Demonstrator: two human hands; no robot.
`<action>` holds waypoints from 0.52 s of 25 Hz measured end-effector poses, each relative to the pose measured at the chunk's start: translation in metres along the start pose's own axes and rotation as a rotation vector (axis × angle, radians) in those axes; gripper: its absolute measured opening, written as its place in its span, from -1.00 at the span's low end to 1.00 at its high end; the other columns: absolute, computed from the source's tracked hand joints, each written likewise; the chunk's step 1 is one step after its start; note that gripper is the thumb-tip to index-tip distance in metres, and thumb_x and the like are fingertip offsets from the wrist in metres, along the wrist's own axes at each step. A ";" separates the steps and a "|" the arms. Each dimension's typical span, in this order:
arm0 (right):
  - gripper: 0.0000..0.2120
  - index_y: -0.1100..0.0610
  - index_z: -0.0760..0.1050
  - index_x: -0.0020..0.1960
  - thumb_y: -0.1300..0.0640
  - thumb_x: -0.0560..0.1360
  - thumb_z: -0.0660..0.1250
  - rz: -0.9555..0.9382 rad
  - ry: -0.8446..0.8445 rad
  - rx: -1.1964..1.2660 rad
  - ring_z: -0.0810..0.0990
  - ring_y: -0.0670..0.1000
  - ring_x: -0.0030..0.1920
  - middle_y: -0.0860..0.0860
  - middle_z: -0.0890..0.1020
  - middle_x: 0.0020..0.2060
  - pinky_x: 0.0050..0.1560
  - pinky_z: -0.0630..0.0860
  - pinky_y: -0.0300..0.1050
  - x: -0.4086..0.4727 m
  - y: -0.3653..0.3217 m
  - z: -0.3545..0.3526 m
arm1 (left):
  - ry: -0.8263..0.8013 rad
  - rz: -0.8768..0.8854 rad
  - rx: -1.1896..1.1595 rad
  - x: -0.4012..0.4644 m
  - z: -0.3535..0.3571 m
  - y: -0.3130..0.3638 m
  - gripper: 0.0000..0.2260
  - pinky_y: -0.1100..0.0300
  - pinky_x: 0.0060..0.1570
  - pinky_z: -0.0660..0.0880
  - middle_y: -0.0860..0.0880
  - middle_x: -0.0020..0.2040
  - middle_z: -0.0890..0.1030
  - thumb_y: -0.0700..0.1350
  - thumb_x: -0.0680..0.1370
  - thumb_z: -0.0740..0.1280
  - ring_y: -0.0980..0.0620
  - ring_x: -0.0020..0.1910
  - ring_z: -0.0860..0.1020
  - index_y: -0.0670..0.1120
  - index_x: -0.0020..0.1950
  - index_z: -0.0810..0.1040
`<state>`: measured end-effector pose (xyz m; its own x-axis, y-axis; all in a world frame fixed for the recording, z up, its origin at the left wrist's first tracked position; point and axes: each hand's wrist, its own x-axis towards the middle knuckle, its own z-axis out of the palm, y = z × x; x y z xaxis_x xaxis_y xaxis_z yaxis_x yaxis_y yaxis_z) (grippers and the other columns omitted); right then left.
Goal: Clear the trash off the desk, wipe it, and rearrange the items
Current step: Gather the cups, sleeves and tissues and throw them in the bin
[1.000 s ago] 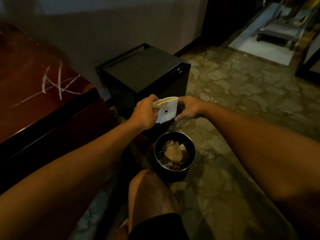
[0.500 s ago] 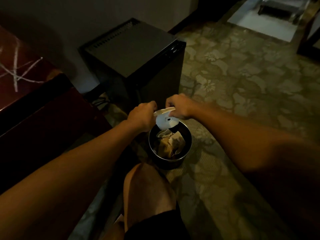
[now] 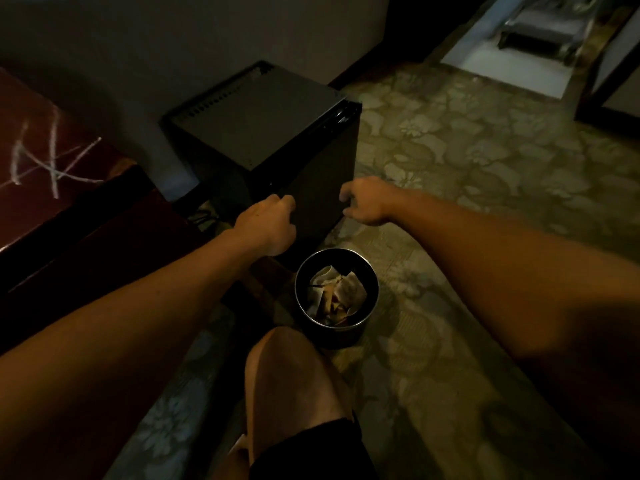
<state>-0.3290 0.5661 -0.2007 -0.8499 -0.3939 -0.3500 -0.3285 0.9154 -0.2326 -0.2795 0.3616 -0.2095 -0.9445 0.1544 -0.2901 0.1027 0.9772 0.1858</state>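
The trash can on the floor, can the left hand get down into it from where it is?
Probably yes. The left hand hovers just above and left of the trash can, holds nothing, and the can's mouth is open, with crumpled paper inside and nothing between them.

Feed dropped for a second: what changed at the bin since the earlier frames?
Both hands let go of the white paper piece; the left hand and right hand now hold nothing, apart above the round black metal bin. The bin with crumpled paper stayed beside the black cabinet.
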 end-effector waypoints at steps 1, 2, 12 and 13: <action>-0.60 0.13 0.39 0.40 0.08 0.59 0.29 -0.011 0.009 -0.013 0.45 0.14 0.32 0.14 0.47 0.32 0.25 0.41 -0.01 -0.007 -0.005 -0.011 | 0.016 0.005 0.011 -0.007 -0.009 0.002 -0.61 -0.02 0.11 0.46 -0.12 0.34 0.39 -0.04 0.61 0.25 -0.17 0.25 0.45 -0.06 0.42 0.32; -0.57 0.13 0.36 0.42 0.06 0.59 0.29 -0.019 0.014 -0.033 0.45 0.14 0.32 0.14 0.47 0.33 0.25 0.41 -0.01 -0.015 -0.010 -0.020 | 0.040 0.008 0.022 -0.014 -0.017 0.003 -0.61 -0.04 0.13 0.47 -0.13 0.34 0.39 -0.03 0.61 0.25 -0.17 0.25 0.45 -0.07 0.42 0.32; -0.35 -0.01 0.24 0.50 -0.20 0.50 0.33 -0.088 0.141 -0.290 0.38 0.17 0.39 0.10 0.38 0.42 0.37 0.35 0.13 -0.063 -0.083 -0.102 | 0.286 -0.038 0.283 -0.086 -0.115 0.008 -0.37 -0.09 0.34 0.35 -0.13 0.43 0.38 0.29 0.56 0.20 -0.21 0.40 0.32 -0.04 0.51 0.25; -0.31 -0.02 0.22 0.52 -0.21 0.49 0.33 -0.105 0.153 -0.331 0.35 0.18 0.40 0.11 0.35 0.43 0.38 0.33 0.15 -0.063 -0.094 -0.111 | 0.309 -0.059 0.297 -0.094 -0.126 0.003 -0.34 -0.09 0.37 0.31 -0.13 0.46 0.34 0.32 0.55 0.18 -0.20 0.43 0.29 -0.04 0.53 0.22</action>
<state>-0.2902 0.5139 -0.0561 -0.8481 -0.4929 -0.1941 -0.5111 0.8578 0.0548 -0.2298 0.3320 -0.0634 -0.9958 0.0907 0.0112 0.0889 0.9895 -0.1140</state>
